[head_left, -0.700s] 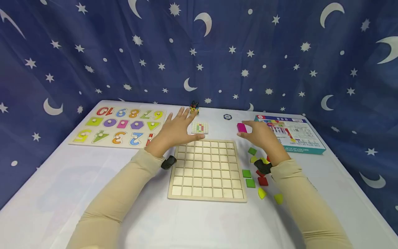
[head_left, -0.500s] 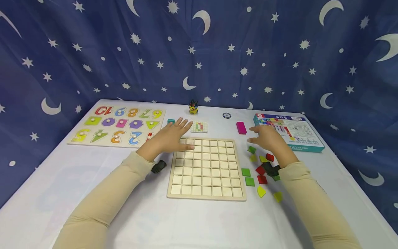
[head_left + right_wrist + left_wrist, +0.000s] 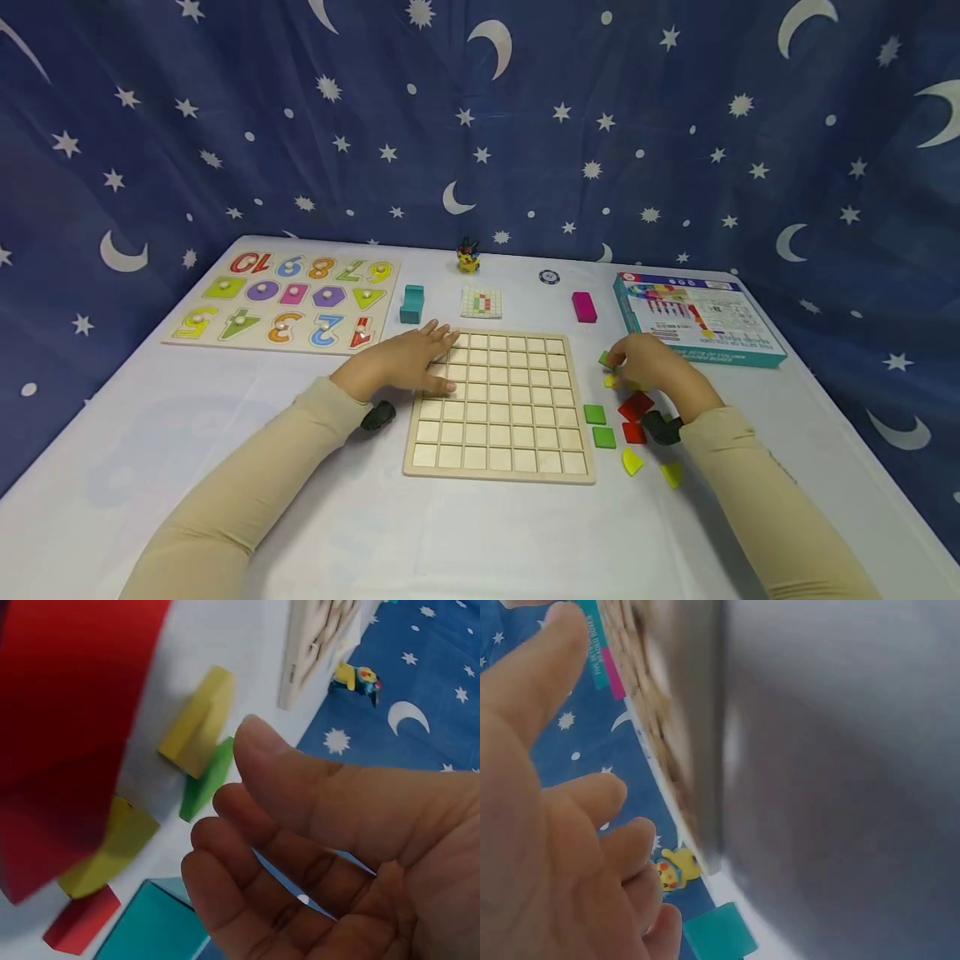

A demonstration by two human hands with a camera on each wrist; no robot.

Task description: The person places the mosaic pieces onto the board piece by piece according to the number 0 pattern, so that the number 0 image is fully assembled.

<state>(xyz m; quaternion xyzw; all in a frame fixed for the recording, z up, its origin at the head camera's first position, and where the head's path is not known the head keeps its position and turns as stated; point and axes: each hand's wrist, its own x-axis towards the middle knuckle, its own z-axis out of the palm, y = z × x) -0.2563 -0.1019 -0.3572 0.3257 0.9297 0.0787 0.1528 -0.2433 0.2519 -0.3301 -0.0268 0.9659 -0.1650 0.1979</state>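
The left hand (image 3: pixel 397 362) lies over the upper left edge of a wooden grid board (image 3: pixel 498 477), its fingers extended and thumb spread. In the left wrist view the fingers of that hand (image 3: pixel 562 847) are beside the board's side. On the right, the right hand (image 3: pixel 651 367) reaches down over scattered small tiles, with bent fingers. Seen from the right wrist, its thumb and fingers (image 3: pixel 217 900) are apart with nothing between them. Just beyond the fingertips lie a green tile (image 3: pixel 206 780) and a yellow piece (image 3: pixel 196 720). A red tile (image 3: pixel 67 712) looms close to that camera.
Green tiles (image 3: pixel 594 414), red tiles (image 3: pixel 633 432) and yellow pieces (image 3: pixel 632 461) lie right of the board. Behind it are a teal block (image 3: pixel 412 304), a pattern card (image 3: pixel 482 303), a toy figure (image 3: pixel 468 257) and a magenta block (image 3: pixel 584 307). A number puzzle (image 3: pixel 277 337) and a box (image 3: pixel 693 312) flank them.
The left hand has drawn back toward the person and left, uncovering the teal block. The right hand has moved away from the magenta block, down to the tiles.
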